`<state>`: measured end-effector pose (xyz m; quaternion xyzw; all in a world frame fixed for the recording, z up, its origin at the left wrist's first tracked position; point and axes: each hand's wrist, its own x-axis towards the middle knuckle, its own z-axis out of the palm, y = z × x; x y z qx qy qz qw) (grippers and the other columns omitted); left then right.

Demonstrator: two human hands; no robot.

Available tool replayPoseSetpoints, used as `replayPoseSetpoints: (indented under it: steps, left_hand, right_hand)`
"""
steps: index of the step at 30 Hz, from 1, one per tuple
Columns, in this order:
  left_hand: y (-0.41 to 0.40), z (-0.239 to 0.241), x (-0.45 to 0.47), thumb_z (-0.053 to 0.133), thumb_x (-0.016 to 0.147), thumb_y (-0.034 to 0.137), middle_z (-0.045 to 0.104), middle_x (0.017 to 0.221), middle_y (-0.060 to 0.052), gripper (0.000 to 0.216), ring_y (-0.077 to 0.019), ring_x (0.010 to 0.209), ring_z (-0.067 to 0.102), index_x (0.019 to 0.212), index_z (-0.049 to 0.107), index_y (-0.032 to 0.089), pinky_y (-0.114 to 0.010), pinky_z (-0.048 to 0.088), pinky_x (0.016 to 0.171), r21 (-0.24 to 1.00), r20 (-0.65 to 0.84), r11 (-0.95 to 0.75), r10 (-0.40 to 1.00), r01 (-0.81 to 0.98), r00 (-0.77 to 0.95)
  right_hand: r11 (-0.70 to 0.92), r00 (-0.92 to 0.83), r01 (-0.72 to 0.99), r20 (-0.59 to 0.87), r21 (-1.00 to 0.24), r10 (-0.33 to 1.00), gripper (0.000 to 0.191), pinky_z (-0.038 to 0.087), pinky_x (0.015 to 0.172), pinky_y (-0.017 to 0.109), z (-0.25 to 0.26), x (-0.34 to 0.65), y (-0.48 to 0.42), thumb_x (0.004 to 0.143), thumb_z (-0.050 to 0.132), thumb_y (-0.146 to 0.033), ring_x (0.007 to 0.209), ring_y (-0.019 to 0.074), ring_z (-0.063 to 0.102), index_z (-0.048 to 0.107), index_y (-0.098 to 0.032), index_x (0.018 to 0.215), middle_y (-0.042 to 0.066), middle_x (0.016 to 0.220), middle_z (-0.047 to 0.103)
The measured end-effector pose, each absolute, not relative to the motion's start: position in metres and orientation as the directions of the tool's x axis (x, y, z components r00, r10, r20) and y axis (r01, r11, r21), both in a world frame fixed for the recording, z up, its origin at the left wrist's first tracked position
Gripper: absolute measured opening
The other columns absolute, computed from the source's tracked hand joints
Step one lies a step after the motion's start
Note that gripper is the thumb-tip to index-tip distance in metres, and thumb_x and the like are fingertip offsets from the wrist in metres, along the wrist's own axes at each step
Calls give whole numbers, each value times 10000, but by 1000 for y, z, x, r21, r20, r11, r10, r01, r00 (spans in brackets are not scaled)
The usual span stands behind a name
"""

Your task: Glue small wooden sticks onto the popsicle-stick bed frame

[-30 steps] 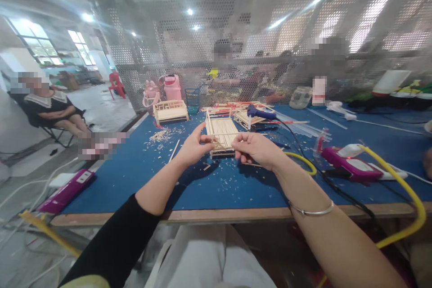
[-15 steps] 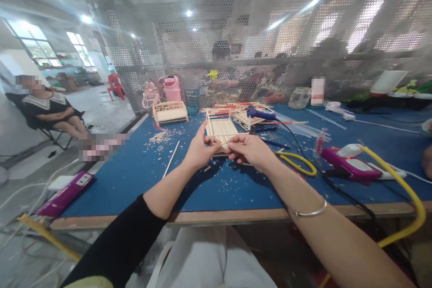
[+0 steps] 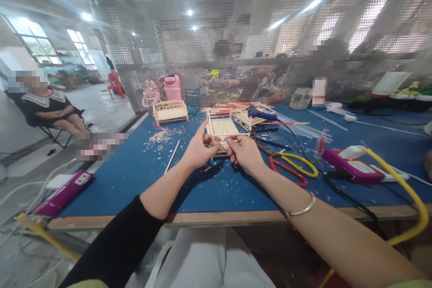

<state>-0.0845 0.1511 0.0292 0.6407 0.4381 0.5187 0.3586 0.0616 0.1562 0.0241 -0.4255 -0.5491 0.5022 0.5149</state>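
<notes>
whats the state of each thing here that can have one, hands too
Left hand: half curled, index raised
Right hand: fingertips together, grip hidden
Stick frame: near end partly covered
Small bench: upright, unheld
Glue gun: set down, unheld
Scissors: lying, handles spread
Purple power strip: white plug inserted

working over blue tabletop (image 3: 141, 189), bare-handed, at near end of slatted wooden frame (image 3: 223, 126). left hand (image 3: 197, 147) at near left corner, right hand (image 3: 248, 152) at near right, fingers bunched; exact grip too small to tell. thin stick (image 3: 220, 135) crosswise over frame, by right fingertips. silver bangle (image 3: 303, 211) on right wrist. to right: red-and-yellow-handled cutting tool (image 3: 302, 158); beyond it, blue glue gun (image 3: 265, 114). further right, purple power strip (image 3: 347, 168) with yellow cable (image 3: 423, 216). toward left on table: small wooden bench (image 3: 171, 114), wood scraps (image 3: 160, 136), loose stick (image 3: 172, 156). behind bench, pink bottle (image 3: 173, 89). behind table, perforated screen (image 3: 189, 31); off left, seated person (image 3: 47, 105).
</notes>
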Motion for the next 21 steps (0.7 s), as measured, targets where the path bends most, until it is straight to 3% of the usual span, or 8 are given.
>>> replayPoseSetpoints:
  steps: [21]
  left_hand:
    - [148, 33, -84, 679, 622, 85, 706, 808, -10, 933, -104, 660, 609, 1449, 253, 146, -231, 457, 661, 924, 332, -335, 942, 185, 50]
  right_hand:
    - [222, -113, 5, 220, -975, 969, 215, 315, 347, 211, 21, 64, 159, 727, 616, -388, 320, 89, 407, 604, -173, 726, -66, 405, 490]
